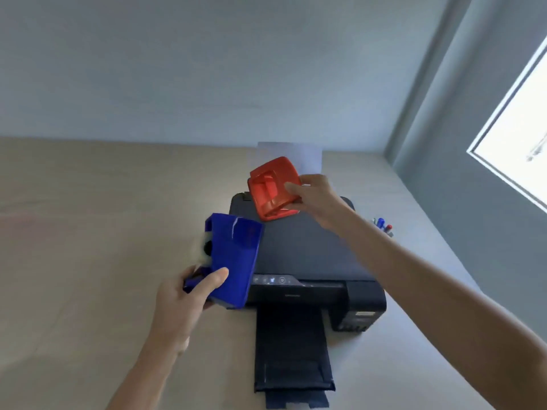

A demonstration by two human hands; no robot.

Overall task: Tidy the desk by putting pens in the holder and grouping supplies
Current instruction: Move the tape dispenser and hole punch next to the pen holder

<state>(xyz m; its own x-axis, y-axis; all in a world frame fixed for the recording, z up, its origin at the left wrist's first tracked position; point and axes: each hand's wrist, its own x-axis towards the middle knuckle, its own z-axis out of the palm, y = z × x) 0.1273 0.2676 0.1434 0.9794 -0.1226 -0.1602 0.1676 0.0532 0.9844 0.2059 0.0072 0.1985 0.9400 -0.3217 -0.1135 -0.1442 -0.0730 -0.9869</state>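
My left hand (185, 294) grips the near end of a blue tape dispenser (233, 255) and holds it in the air to the left of the printer; a roll of pale tape shows at its left side. My right hand (315, 196) holds a red hole punch (270, 189) by its right edge, lifted over the back of the printer. Several pens and markers (383, 226) with blue and red caps stand beyond my right forearm, their container hidden behind the arm.
A black printer (305, 255) sits in the middle of the light wooden desk (88, 232), its output tray (291, 353) extended toward me and a white sheet (288, 155) standing in its rear feeder. The wall runs behind; a window (521, 137) is at right.
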